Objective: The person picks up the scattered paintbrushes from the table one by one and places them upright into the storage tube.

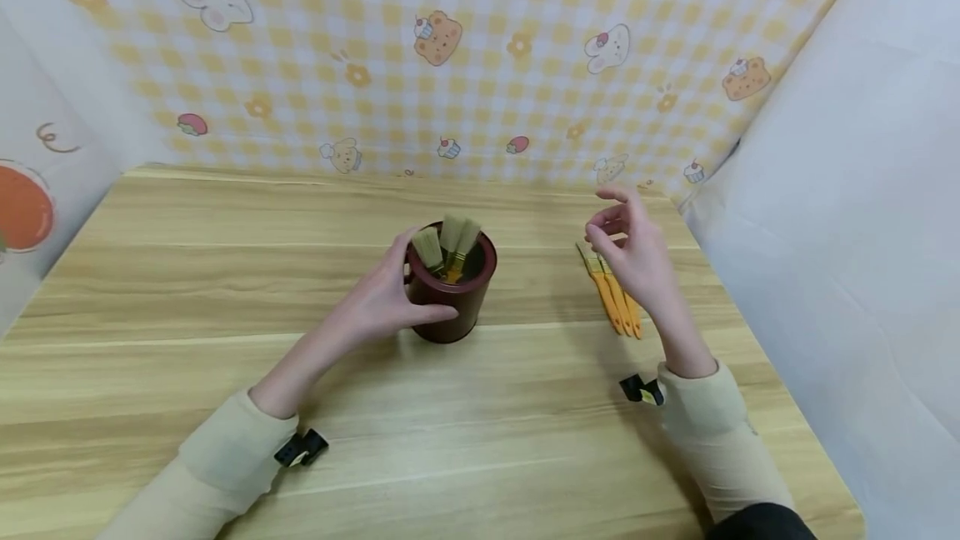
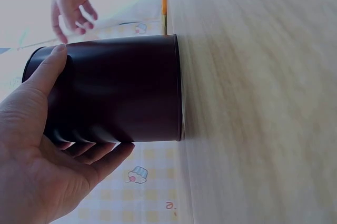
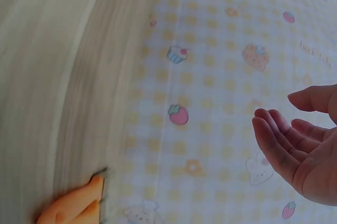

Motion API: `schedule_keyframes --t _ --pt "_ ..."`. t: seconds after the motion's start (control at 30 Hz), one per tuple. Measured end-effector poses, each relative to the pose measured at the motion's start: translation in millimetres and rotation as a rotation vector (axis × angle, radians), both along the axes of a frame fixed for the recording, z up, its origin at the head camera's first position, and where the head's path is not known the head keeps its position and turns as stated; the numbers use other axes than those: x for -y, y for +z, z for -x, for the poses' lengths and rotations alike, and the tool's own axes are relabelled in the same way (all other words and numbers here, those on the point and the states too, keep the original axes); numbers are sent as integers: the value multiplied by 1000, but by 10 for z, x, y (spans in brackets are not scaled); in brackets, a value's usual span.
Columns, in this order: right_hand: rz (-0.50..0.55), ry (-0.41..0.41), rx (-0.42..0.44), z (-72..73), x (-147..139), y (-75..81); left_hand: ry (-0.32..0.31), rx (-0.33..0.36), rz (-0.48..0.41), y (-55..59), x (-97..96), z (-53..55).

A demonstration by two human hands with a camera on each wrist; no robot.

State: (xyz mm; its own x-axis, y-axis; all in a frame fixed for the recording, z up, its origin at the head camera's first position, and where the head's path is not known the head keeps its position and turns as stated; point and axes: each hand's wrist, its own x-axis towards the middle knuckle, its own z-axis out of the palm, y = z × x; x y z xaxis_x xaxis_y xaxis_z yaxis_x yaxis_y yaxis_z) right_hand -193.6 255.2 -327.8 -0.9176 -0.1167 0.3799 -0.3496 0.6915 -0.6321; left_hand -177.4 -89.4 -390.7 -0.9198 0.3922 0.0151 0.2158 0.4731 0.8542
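A dark brown cylindrical can [image 1: 457,307] stands upright on the table, and bristle paintbrushes [image 1: 452,244] lean inside it with their bristle ends up. My left hand [image 1: 386,294] grips the can from the left; in the left wrist view the thumb lies along one side of the can [image 2: 116,89] and the fingers curl round the other. To the right, my right hand [image 1: 633,248] is raised with loosely bent fingers and holds nothing. Under and beside it lie orange-handled paintbrushes [image 1: 611,298] side by side on the table, their bristle ends partly covered by the hand in the head view.
The wood-grain table [image 1: 450,432] meets a yellow checked backdrop [image 1: 480,90] with cartoon prints behind the can. A white sheet [image 1: 840,257] borders the right side. Small black devices [image 1: 302,447] sit at both cuffs.
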Motion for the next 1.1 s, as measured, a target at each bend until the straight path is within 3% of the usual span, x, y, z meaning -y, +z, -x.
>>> schedule_keyframes --t 0.27,0.67,0.87,1.1 --pt "-140 -54 191 77 -265 -99 -2 -6 -1 -10 16 6" --pt "-215 -14 506 284 -490 -328 -7 -24 -7 -6 6 19" --pt "-264 6 575 295 -523 -407 1 -17 16 -5 4 16" --pt "-280 3 593 305 -521 -451 8 -10 30 -16 11 24"
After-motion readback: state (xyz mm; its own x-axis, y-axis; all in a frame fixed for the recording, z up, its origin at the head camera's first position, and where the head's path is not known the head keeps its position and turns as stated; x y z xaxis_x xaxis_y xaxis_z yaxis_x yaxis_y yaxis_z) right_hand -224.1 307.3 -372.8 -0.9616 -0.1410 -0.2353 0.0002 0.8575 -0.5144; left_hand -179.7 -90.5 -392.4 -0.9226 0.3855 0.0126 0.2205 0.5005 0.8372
